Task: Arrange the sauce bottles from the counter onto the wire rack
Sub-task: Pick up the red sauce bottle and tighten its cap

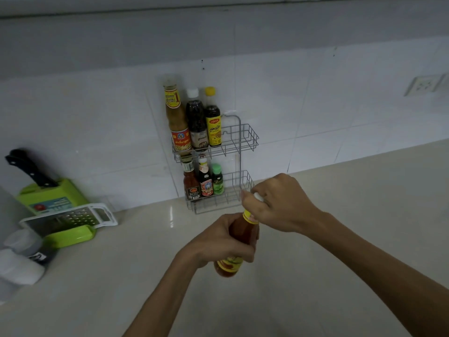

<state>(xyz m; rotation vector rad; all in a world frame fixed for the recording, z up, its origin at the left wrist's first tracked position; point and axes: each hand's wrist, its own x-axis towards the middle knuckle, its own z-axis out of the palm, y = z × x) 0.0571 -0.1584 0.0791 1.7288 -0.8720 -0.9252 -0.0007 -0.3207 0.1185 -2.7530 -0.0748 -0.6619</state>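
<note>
Nearest the camera, both hands hold one red chilli sauce bottle point(239, 242) above the pale counter point(340, 215), tilted with its neck toward the wall. The left hand point(218, 242) is wrapped around the bottle's body, fingers closed over the label; the right hand point(279, 203) is curled over the white cap point(258, 197), pinching it between thumb and fingers. Around the hands the counter lies bare, with wide room to the right and toward the near edge. At the left sits a cluster: two white-capped containers point(19, 261), one white-framed grater point(70, 217) resting on a green tray, and behind it one green knife block point(53, 195) with a single black knife handle point(26, 166) sticking out. Just beyond the right hand, the two-tier wire rack point(245, 139) stands against the tiled wall point(97, 117), its foot on the counter. The lower tier holds three small bottles point(205, 183) packed to the left, leaving its right half open. The upper tier holds three tall bottles point(194, 120), also at the left, with free space on the right. One wall socket point(422, 85) sits far right.
</note>
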